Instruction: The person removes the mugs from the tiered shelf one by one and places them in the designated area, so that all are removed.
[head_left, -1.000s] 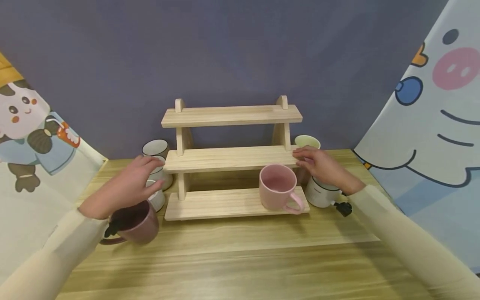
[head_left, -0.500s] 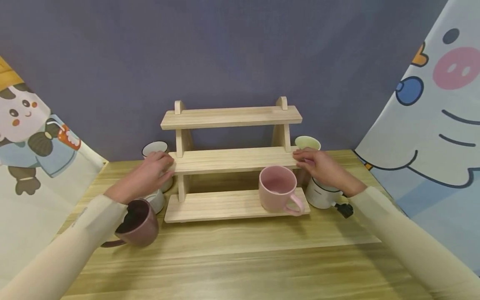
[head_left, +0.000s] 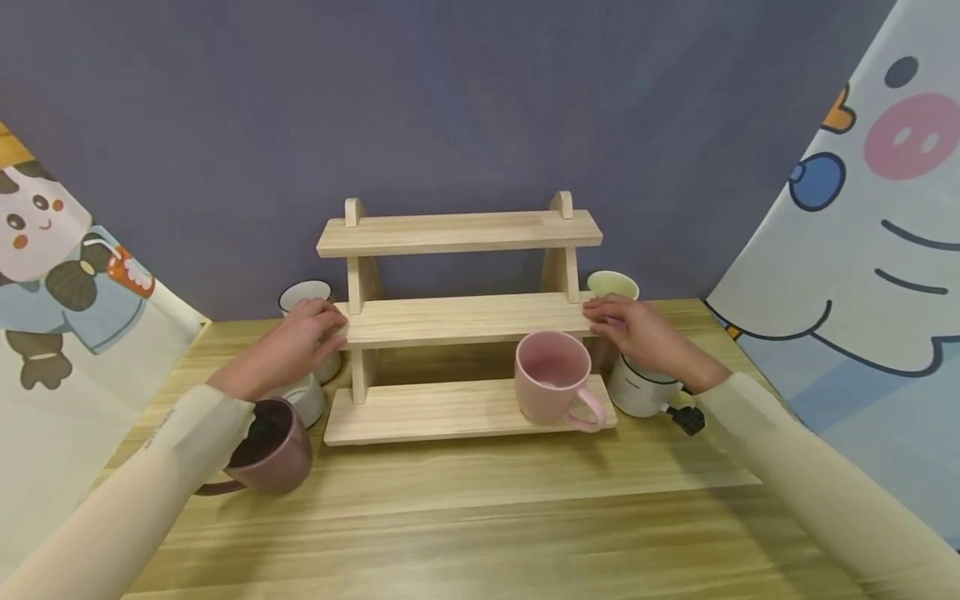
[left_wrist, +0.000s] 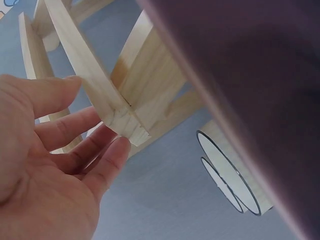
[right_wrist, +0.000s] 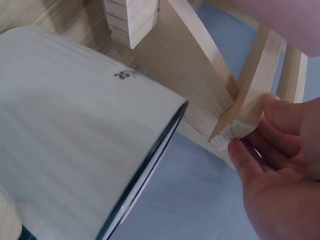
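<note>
A three-tier wooden display shelf (head_left: 465, 320) stands against the back wall. At the left end of its middle board is my left hand (head_left: 288, 346); in the left wrist view the thumb and fingers (left_wrist: 107, 167) pinch the board end (left_wrist: 125, 122). My right hand (head_left: 637, 337) grips the opposite end of the same board, and the right wrist view shows its thumb and fingers (right_wrist: 245, 157) around that corner (right_wrist: 240, 127). On the right part of the bottom board sits a pink mug (head_left: 551, 383), handle toward the front right.
Left of the shelf stand a dark mauve mug (head_left: 281, 458), a small white cup (head_left: 306, 402) and a black-rimmed white mug (head_left: 303, 293). To the right are a white enamel mug (head_left: 637, 392) and a pale green-lined cup (head_left: 612, 285). Cartoon-printed panels flank the table (head_left: 480, 533).
My left hand has moved right, from above the mugs onto the left end of the middle board, and taken hold of it. The right hand has stayed at its end.
</note>
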